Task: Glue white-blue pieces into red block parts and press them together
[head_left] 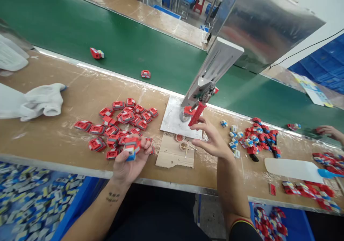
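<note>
A small red, white and blue part point(130, 150) is gripped in the left hand point(129, 164), low in the frame left of centre, fingers curled shut around it just above the bench's near edge. The part is held over the near rim of a loose pile of red parts point(120, 126) spread across the wooden bench point(67, 101) at centre left.

The right hand point(213, 140) is seen right of centre, fingers spread open, nothing gripped. Its fingertips lie just below and beside the red lever handle point(197, 114) of a small press point(204, 90) standing on a grey base plate point(172, 121). Whether the handle is touched cannot be told. The handle's long axis runs diagonally, lower left to upper right, rising away from the fingertips. A red piece point(187, 110) sits at the fixture under the lever, up and left of the right hand's fingers.

The held part lies well to the left of the fixture; the fixture is up and to the right of it. The right hand is by far the nearer hand to the lever, the left hand nearer to the pile.

A cardboard scrap point(174, 151) lies between the hands. A second heap of mixed parts point(255, 135) sits right of the right hand. A green conveyor belt point(107, 33) runs behind the bench with two stray parts on it. White cloth point(40, 101) lies at far left. Another person's hand point(329, 130) is seen at the right edge.
</note>
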Action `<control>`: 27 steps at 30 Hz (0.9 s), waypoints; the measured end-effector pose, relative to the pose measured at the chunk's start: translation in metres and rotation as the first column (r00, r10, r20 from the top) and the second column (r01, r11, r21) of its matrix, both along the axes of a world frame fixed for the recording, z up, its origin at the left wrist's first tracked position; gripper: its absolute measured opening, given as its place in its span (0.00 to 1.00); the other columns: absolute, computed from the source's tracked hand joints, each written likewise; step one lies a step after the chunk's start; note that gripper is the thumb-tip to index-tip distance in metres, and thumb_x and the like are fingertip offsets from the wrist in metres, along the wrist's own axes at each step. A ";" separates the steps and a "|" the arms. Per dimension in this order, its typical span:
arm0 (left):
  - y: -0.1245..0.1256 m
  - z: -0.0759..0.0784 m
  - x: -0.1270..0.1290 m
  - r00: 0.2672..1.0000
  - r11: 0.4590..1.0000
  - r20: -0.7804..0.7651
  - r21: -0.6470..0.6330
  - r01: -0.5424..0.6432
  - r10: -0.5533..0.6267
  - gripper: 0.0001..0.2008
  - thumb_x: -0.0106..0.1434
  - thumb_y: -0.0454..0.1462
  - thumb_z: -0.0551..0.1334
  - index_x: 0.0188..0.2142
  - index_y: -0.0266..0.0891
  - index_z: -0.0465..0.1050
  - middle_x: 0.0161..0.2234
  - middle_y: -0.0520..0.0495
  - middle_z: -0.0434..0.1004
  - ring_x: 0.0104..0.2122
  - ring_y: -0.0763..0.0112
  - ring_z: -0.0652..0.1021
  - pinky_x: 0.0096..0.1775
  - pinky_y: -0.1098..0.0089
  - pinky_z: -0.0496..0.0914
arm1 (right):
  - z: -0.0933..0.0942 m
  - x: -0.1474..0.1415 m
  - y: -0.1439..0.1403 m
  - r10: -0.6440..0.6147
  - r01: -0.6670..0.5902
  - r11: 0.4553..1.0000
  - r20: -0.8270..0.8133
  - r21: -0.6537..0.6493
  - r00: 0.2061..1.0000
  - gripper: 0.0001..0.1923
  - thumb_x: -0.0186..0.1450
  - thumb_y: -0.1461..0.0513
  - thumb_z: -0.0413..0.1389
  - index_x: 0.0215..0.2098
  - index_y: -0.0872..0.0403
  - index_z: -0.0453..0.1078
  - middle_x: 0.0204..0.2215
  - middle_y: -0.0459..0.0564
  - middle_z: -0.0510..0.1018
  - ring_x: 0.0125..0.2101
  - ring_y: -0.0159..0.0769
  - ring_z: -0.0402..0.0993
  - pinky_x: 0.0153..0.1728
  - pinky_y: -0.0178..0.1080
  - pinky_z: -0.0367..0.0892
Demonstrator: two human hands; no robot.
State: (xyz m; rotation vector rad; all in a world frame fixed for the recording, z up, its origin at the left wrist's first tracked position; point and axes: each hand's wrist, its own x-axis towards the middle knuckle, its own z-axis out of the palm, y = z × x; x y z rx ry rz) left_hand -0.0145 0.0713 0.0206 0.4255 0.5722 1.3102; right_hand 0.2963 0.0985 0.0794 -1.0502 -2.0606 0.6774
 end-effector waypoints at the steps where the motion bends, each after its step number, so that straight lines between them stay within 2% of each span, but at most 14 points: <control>1: -0.003 0.002 -0.005 0.999 0.999 0.047 -0.033 0.010 -0.008 0.26 0.47 0.49 0.82 0.39 0.43 0.76 0.31 0.53 0.72 0.30 0.73 0.76 0.33 0.74 0.76 | 0.007 0.001 -0.001 0.069 -0.069 0.998 -0.091 0.005 0.993 0.19 0.72 0.52 0.64 0.60 0.39 0.74 0.56 0.52 0.80 0.56 0.47 0.79 0.56 0.52 0.77; 3: -0.009 0.003 -0.015 0.997 0.997 0.069 -0.067 0.044 -0.039 0.25 0.48 0.43 0.83 0.41 0.44 0.77 0.33 0.53 0.72 0.28 0.78 0.74 0.29 0.78 0.74 | 0.027 0.001 -0.002 0.219 -0.209 0.976 -0.253 0.067 0.942 0.25 0.72 0.50 0.64 0.65 0.36 0.70 0.53 0.50 0.83 0.51 0.46 0.83 0.51 0.50 0.80; 5: -0.012 0.001 -0.022 0.997 0.996 0.031 -0.057 0.066 -0.064 0.24 0.50 0.40 0.83 0.44 0.46 0.78 0.37 0.51 0.74 0.25 0.82 0.72 0.23 0.83 0.68 | 0.055 -0.003 0.006 0.284 -0.249 0.958 -0.329 0.145 0.901 0.33 0.70 0.47 0.65 0.71 0.32 0.63 0.58 0.49 0.82 0.52 0.48 0.84 0.46 0.49 0.81; 7: -0.010 0.000 -0.024 0.997 0.997 -0.010 -0.015 0.077 -0.077 0.24 0.51 0.39 0.83 0.45 0.47 0.80 0.42 0.49 0.77 0.23 0.83 0.71 0.17 0.85 0.60 | 0.088 -0.007 0.028 0.227 -0.162 0.965 -0.350 0.205 0.909 0.40 0.67 0.45 0.67 0.73 0.26 0.56 0.66 0.45 0.77 0.59 0.48 0.80 0.45 0.47 0.81; 9: -0.007 0.000 -0.020 0.995 0.995 -0.040 0.038 0.092 -0.090 0.23 0.50 0.40 0.84 0.44 0.48 0.81 0.42 0.48 0.79 0.23 0.82 0.73 0.17 0.86 0.58 | 0.113 -0.007 0.056 0.129 -0.025 0.966 -0.396 0.257 0.909 0.41 0.67 0.43 0.68 0.71 0.25 0.55 0.68 0.42 0.74 0.65 0.46 0.75 0.49 0.47 0.80; 11: -0.005 0.001 -0.015 0.994 0.993 -0.064 0.070 0.094 -0.090 0.22 0.50 0.40 0.84 0.43 0.48 0.82 0.41 0.48 0.79 0.25 0.79 0.76 0.18 0.86 0.62 | 0.117 -0.001 0.077 0.038 0.102 0.949 -0.428 0.298 0.903 0.34 0.69 0.44 0.65 0.69 0.28 0.58 0.65 0.43 0.76 0.63 0.44 0.75 0.52 0.47 0.78; 13: -0.006 0.003 -0.014 0.994 0.994 -0.080 0.074 0.077 -0.071 0.23 0.49 0.42 0.85 0.43 0.47 0.83 0.39 0.48 0.79 0.26 0.78 0.78 0.21 0.85 0.67 | 0.094 0.007 0.081 -0.086 0.259 0.902 -0.442 0.346 0.893 0.26 0.72 0.45 0.62 0.65 0.33 0.63 0.59 0.46 0.79 0.58 0.42 0.78 0.50 0.45 0.77; 15: -0.009 0.004 -0.017 0.995 0.996 -0.091 0.069 0.051 -0.045 0.24 0.49 0.44 0.85 0.44 0.47 0.84 0.40 0.48 0.79 0.27 0.77 0.79 0.22 0.84 0.69 | 0.050 0.013 0.073 -0.281 0.454 0.815 -0.439 0.361 0.853 0.20 0.71 0.46 0.62 0.58 0.40 0.68 0.52 0.48 0.79 0.51 0.42 0.79 0.45 0.44 0.77; 16: -0.010 0.004 -0.019 0.995 0.997 -0.099 0.068 0.040 -0.033 0.24 0.49 0.43 0.85 0.44 0.47 0.84 0.40 0.48 0.79 0.27 0.77 0.79 0.22 0.84 0.70 | 0.024 0.013 0.068 -0.422 0.559 0.771 -0.414 0.304 0.807 0.20 0.69 0.47 0.64 0.54 0.43 0.70 0.49 0.49 0.79 0.48 0.41 0.79 0.43 0.44 0.76; 18: -0.011 0.005 -0.023 0.993 0.997 -0.119 0.077 0.025 -0.016 0.22 0.50 0.42 0.84 0.44 0.47 0.84 0.40 0.48 0.79 0.27 0.77 0.80 0.22 0.84 0.69 | -0.023 0.009 0.064 -0.635 0.663 0.746 -0.229 0.066 0.738 0.29 0.60 0.45 0.69 0.54 0.47 0.70 0.50 0.54 0.81 0.46 0.45 0.79 0.41 0.46 0.76; 20: -0.010 0.008 -0.025 0.989 0.995 -0.147 0.096 0.037 -0.022 0.21 0.51 0.40 0.84 0.44 0.47 0.84 0.39 0.48 0.79 0.26 0.77 0.80 0.21 0.85 0.69 | -0.054 -0.002 0.069 -0.640 0.627 0.768 -0.119 -0.132 0.759 0.37 0.55 0.46 0.71 0.57 0.49 0.70 0.52 0.58 0.82 0.49 0.50 0.80 0.44 0.50 0.76; 22: -0.007 0.011 -0.024 0.985 0.990 -0.170 0.125 0.063 -0.041 0.21 0.51 0.40 0.84 0.44 0.48 0.84 0.39 0.48 0.79 0.27 0.76 0.80 0.22 0.84 0.68 | -0.065 -0.012 0.078 -0.574 0.543 0.810 -0.106 -0.222 0.812 0.34 0.56 0.47 0.70 0.56 0.50 0.72 0.50 0.58 0.85 0.49 0.51 0.81 0.49 0.52 0.75; 24: -0.006 0.013 -0.022 0.979 0.985 -0.193 0.149 0.092 -0.062 0.20 0.53 0.41 0.83 0.44 0.49 0.83 0.39 0.48 0.79 0.28 0.74 0.81 0.22 0.83 0.69 | -0.064 -0.013 0.080 -0.529 0.496 0.837 -0.116 -0.230 0.840 0.27 0.58 0.48 0.70 0.52 0.49 0.75 0.46 0.54 0.87 0.46 0.50 0.83 0.52 0.53 0.75; 27: -0.006 0.017 -0.026 0.950 0.984 -0.301 0.121 0.127 -0.086 0.20 0.58 0.44 0.80 0.48 0.48 0.81 0.43 0.45 0.80 0.33 0.67 0.84 0.28 0.76 0.75 | -0.054 0.013 0.064 -0.531 0.502 0.833 -0.080 -0.233 0.844 0.25 0.59 0.48 0.69 0.50 0.49 0.76 0.44 0.53 0.87 0.44 0.48 0.83 0.53 0.52 0.76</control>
